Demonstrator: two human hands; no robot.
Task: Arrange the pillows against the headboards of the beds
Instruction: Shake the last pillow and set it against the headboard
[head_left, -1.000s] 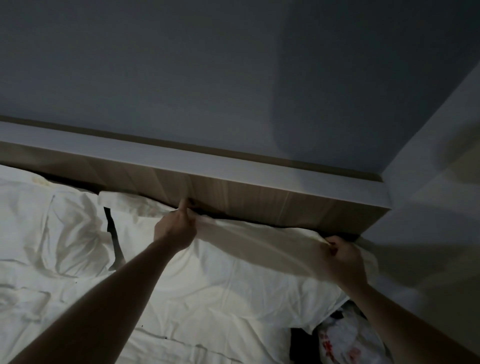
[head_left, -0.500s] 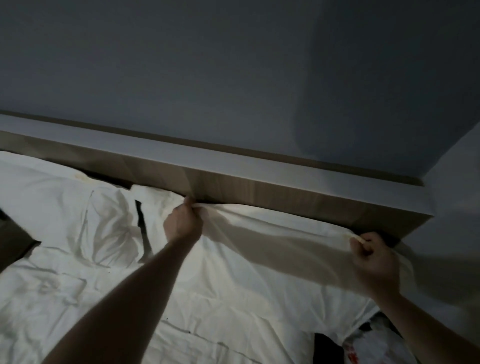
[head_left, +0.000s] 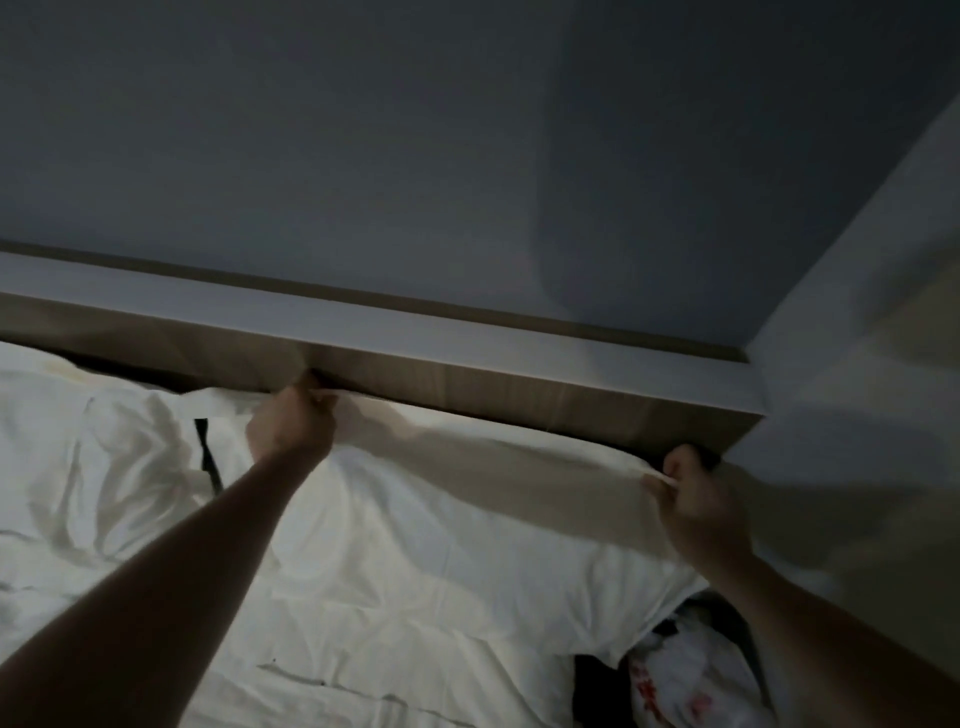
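**Seat the pillow's top edge against the headboard**

Your left hand (head_left: 291, 423) is closed in a pinch on the top edge of the white pillow (head_left: 467, 525), close to its upper left corner, with the knuckles right at the foot of the wooden headboard (head_left: 467, 387). Your right hand (head_left: 696, 499) is closed the same way on the upper right corner, at about 3 o'clock from the left hand, thumb over a fold of the cover.

The step in hand looks like tugging the top edge taut and level. To do it well, draw both corners apart evenly, then press the edge toward 12 o'clock until it meets the wood along its whole length. Keep the pull equal; a harder tug on one side would likely skew the pillow.

The pillow lies along the base of the headboard, filling the right half of the bed up to the side wall (head_left: 857, 364). Its cover is soft and creased, with a shadowed band stretched between your hands. A dark gap shows behind the right corner, so that end may not yet be snug.

At 9 o'clock from the left hand lies a second, rumpled pillow (head_left: 119, 447), a dark slit between the two. A printed plastic bag (head_left: 680, 680) sits at 5 o'clock, off the bed's edge.
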